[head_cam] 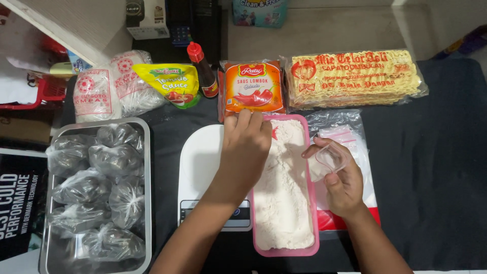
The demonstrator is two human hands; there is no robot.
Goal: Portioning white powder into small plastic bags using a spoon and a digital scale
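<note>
Left hand [246, 147]: palm down, fingers curled at pink flour tray [310, 243] far rim.
Right hand [341, 177]: pinching small clear plastic bag [332, 158].
Handling: bag likely light, limp, slippery; hold at its mouth.

Left hand [246, 147] reaches forward palm-down; right hand [341, 181] pinches, fingers curled.

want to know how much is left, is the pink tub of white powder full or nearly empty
Fairly full: white powder covers the pink tub from end to end, reaching close to its rim. The left hand rests at its far end.
</note>
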